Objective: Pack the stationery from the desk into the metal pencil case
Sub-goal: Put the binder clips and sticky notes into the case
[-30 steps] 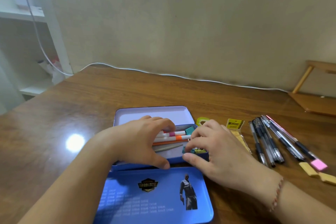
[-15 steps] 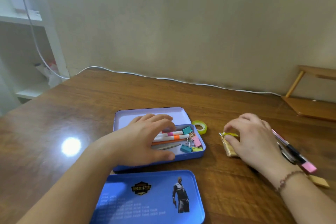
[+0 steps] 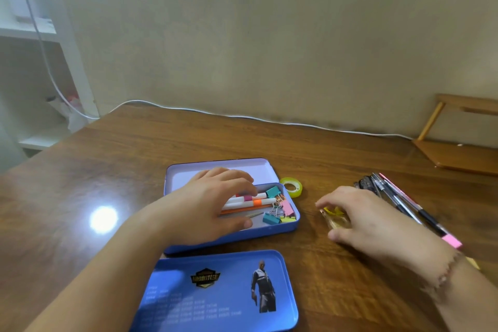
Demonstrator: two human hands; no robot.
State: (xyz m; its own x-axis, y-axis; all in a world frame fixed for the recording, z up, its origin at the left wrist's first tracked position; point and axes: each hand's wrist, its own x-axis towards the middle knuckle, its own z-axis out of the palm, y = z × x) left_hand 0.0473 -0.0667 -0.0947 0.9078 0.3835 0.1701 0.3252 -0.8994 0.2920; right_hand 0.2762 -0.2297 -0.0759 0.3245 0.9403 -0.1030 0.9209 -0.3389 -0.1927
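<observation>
Open left hand steadies pencil case holding markers, clips; right grip unclear.

1. The right hand has left the open blue metal pencil case and moved toward the wooden desk's right edge.
2. Its fingers now curl over a small clear yellow-labelled packet lying on the desk, beside the dark pens.

The blue metal pencil case lies open at centre frame, holding white markers and coloured binder clips. Its printed lid lies flat below. Black pens lie at right, a tape roll beside the case.
</observation>
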